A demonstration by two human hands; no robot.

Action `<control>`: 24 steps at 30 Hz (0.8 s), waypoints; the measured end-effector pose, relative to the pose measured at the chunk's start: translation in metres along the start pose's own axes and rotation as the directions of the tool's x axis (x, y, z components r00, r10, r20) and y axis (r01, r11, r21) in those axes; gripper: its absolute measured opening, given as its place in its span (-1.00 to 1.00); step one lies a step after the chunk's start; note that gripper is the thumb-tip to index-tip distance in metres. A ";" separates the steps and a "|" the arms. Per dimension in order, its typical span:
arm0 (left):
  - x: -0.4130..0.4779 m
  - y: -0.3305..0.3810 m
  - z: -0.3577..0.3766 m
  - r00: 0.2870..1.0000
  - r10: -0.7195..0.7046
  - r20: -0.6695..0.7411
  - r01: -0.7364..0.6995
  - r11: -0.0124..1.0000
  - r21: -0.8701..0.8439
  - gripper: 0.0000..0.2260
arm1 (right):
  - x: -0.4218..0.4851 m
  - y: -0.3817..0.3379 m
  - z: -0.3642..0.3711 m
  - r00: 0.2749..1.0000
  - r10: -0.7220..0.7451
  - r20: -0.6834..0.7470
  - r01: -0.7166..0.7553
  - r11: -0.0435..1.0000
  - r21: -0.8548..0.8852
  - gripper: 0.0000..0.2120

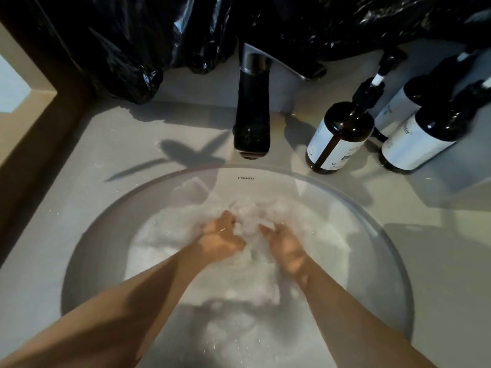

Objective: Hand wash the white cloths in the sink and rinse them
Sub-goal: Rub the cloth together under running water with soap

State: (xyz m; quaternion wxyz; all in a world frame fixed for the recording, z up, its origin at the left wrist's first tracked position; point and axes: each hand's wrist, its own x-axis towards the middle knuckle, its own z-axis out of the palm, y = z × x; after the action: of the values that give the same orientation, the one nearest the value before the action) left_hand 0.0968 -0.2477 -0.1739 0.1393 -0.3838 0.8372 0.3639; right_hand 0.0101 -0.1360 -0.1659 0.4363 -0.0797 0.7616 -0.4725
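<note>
A round white sink is full of soapy water. White cloth lies bunched in the water in the middle of the basin, blurred by motion. My left hand grips the bunch from the left with curled fingers. My right hand holds the same bunch from the right, fingertips sunk in the cloth. More white cloth spreads under the water around both wrists.
A black tap stands behind the basin, with no water running from it. Three dark pump bottles with white labels stand at the back right. Black plastic bags cover the back of the grey counter.
</note>
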 end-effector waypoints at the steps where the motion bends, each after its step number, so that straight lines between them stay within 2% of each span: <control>1: -0.006 -0.002 -0.010 0.998 -0.039 0.044 0.035 0.996 0.077 -0.66 | -0.007 -0.008 -0.006 0.999 0.017 -0.046 -0.013 0.995 0.101 -0.87; 3: -0.013 -0.009 -0.026 0.984 -0.093 0.149 0.042 0.948 0.315 -0.66 | -0.023 -0.025 -0.017 0.997 0.033 -0.076 -0.010 0.957 0.290 -0.83; 5: -0.022 -0.004 -0.043 0.965 -0.108 0.237 0.008 0.921 0.389 -0.55 | -0.043 -0.039 -0.023 0.999 -0.037 -0.012 0.039 0.942 0.333 -0.84; 7: -0.028 0.005 -0.052 0.970 -0.003 0.243 -0.069 0.955 0.288 -0.41 | -0.064 -0.053 -0.022 0.986 -0.143 0.089 0.098 0.917 0.388 -0.86; 8: -0.034 0.012 -0.055 0.969 0.093 0.230 -0.125 0.983 0.131 -0.40 | -0.072 -0.058 -0.022 0.966 -0.218 0.142 0.142 0.899 0.414 -0.85; 9: -0.037 0.017 -0.055 0.965 0.181 0.189 -0.165 0.981 -0.098 -0.53 | -0.080 -0.065 -0.022 0.943 -0.283 0.175 0.186 0.884 0.430 -0.79; 10: -0.045 0.025 -0.058 0.957 0.232 0.173 -0.172 0.937 -0.304 -0.74 | -0.088 -0.073 -0.023 0.919 -0.335 0.209 0.214 0.867 0.451 -0.73; 11: -0.049 0.030 -0.059 0.954 0.257 0.157 -0.173 0.894 -0.413 -0.79 | -0.095 -0.080 -0.025 0.897 -0.379 0.226 0.241 0.850 0.468 -0.70; 12: -0.054 0.035 -0.062 0.950 0.284 0.131 -0.188 0.852 -0.489 -0.73 | -0.102 -0.086 -0.028 0.881 -0.409 0.237 0.250 0.829 0.500 -0.72; 16: -0.063 0.030 -0.071 0.951 0.306 0.036 -0.262 0.864 -0.430 -0.77 | -0.120 -0.088 -0.056 0.889 -0.429 0.160 0.228 0.718 0.657 -0.74; 17: -0.064 0.028 -0.074 0.953 0.302 -0.020 -0.279 0.851 -0.444 -0.82 | -0.122 -0.083 -0.063 0.904 -0.409 0.123 0.262 0.759 0.597 -0.78; 18: -0.067 0.027 -0.076 0.950 0.302 -0.084 -0.307 0.843 -0.441 -0.82 | -0.120 -0.074 -0.070 0.919 -0.385 0.080 0.320 0.849 0.420 -0.80; 19: -0.071 0.028 -0.078 0.940 0.321 -0.117 -0.339 0.837 -0.430 -0.78 | -0.118 -0.065 -0.074 0.939 -0.343 0.019 0.339 0.933 0.122 -0.83; 20: -0.076 0.032 -0.080 0.928 0.351 -0.125 -0.371 0.836 -0.405 -0.74 | -0.116 -0.057 -0.075 0.958 -0.288 -0.015 0.282 0.946 -0.159 -0.90; 21: -0.080 0.037 -0.081 0.913 0.395 -0.102 -0.403 0.836 -0.373 -0.70 | -0.116 -0.051 -0.072 0.975 -0.223 -0.005 0.207 0.912 -0.353 -0.81; 22: -0.086 0.044 -0.081 0.900 0.433 -0.057 -0.426 0.841 -0.334 -0.68 | -0.115 -0.044 -0.066 0.980 -0.192 0.060 0.199 0.877 -0.437 -0.58; 23: -0.091 0.050 -0.078 0.884 0.467 -0.008 -0.450 0.846 -0.286 -0.66 | -0.115 -0.039 -0.058 0.966 -0.205 0.158 0.253 0.879 -0.403 -0.40; 24: -0.094 0.056 -0.074 0.867 0.497 0.025 -0.481 0.850 -0.216 -0.63 | -0.116 -0.038 -0.049 0.940 -0.243 0.238 0.307 0.906 -0.289 -0.31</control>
State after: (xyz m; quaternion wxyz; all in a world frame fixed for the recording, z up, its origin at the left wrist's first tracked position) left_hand 0.1213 -0.2257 -0.0459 0.0358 -0.1553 0.8596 0.4856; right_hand 0.0334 -0.0628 -0.0595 0.4190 -0.3032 0.7626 -0.3885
